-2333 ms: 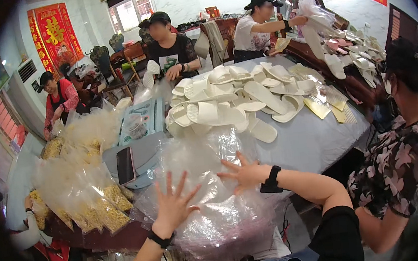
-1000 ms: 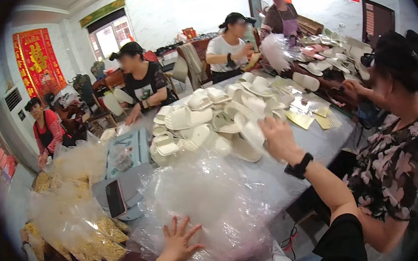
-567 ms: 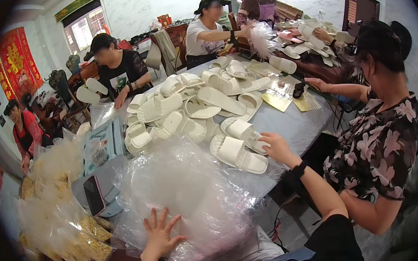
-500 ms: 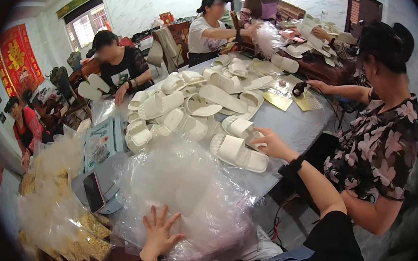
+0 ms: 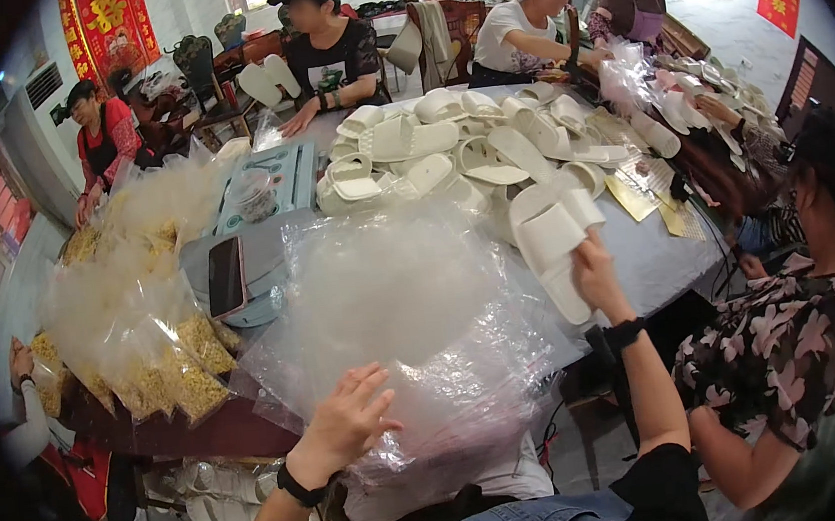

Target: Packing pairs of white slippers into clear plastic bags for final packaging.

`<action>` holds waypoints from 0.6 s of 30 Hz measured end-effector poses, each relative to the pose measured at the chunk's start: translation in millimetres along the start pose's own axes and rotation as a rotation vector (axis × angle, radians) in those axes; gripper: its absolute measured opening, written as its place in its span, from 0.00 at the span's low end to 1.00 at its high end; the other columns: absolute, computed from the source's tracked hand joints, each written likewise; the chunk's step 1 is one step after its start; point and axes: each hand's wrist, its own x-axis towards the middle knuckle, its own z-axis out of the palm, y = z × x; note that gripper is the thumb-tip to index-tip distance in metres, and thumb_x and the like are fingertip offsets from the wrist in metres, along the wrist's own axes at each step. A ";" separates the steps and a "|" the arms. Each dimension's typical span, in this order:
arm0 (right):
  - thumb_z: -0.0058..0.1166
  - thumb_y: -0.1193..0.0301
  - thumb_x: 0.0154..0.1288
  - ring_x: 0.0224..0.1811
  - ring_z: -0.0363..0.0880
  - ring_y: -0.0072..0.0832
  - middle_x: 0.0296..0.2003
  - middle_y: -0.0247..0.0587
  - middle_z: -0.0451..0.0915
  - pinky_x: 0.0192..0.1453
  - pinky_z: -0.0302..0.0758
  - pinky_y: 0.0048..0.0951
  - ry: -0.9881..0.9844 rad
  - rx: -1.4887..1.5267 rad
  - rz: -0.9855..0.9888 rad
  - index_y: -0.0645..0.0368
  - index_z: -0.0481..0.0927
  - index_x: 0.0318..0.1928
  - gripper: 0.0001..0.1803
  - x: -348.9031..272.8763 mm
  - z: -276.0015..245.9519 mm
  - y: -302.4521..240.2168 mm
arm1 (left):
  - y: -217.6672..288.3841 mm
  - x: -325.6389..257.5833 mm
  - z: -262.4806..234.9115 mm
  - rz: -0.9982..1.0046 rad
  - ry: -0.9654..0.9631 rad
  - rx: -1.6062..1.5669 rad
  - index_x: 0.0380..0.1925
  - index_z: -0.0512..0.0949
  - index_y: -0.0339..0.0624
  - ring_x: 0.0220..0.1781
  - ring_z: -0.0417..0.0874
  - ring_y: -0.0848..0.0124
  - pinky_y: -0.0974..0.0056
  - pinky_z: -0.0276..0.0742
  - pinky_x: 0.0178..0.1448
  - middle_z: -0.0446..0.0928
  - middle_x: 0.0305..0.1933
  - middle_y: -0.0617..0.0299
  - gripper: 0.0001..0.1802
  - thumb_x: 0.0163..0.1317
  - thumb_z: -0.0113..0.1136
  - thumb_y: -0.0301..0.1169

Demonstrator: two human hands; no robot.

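Observation:
My right hand (image 5: pixel 595 282) grips a pair of white slippers (image 5: pixel 548 238), lifted and tilted with the soles running down toward me. Under my left hand (image 5: pixel 350 416) lies a thick stack of clear plastic bags (image 5: pixel 396 293) at the table's near edge. The fingers of that hand are apart and slightly bent over the top bag, and I see nothing held in them. Beyond the stack, many loose white slippers are heaped in a pile (image 5: pixel 416 140).
Bags filled with yellow bits (image 5: pixel 160 356) crowd the left. A phone (image 5: pixel 226 277) lies near a blue-grey case (image 5: pixel 274 184) with a clear jar (image 5: pixel 252 194). Yellow sheets (image 5: pixel 634 195) lie at right. A co-worker in a flowered shirt (image 5: pixel 778 346) sits close on my right; others work around the table.
My right hand has closed on the slippers and raised them off the table. The left hand has drawn its fingers in over the bags. The view has swung left.

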 end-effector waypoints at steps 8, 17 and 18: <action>0.45 0.82 0.73 0.57 0.78 0.28 0.57 0.41 0.79 0.62 0.73 0.29 0.091 0.334 0.352 0.67 0.70 0.66 0.22 -99.9 -73.1 -98.9 | 42.8 -8.0 -2.8 -0.100 -0.031 0.101 0.63 0.71 0.35 0.73 0.67 0.40 0.42 0.63 0.75 0.68 0.70 0.37 0.46 0.51 0.76 0.53; 0.51 0.78 0.71 0.64 0.74 0.29 0.65 0.43 0.74 0.69 0.70 0.30 -0.004 0.458 0.420 0.68 0.65 0.72 0.30 -200.6 -78.4 -125.6 | 56.6 -8.2 2.7 -0.048 0.132 0.011 0.61 0.71 0.35 0.73 0.69 0.44 0.44 0.65 0.75 0.70 0.68 0.39 0.35 0.54 0.73 0.35; 0.52 0.78 0.70 0.67 0.72 0.29 0.67 0.45 0.72 0.71 0.68 0.31 -0.003 0.493 0.417 0.68 0.63 0.73 0.32 -204.4 -77.6 -119.9 | 58.6 -10.4 4.6 -0.077 0.119 0.025 0.61 0.72 0.35 0.73 0.69 0.45 0.44 0.65 0.75 0.71 0.67 0.40 0.34 0.55 0.72 0.33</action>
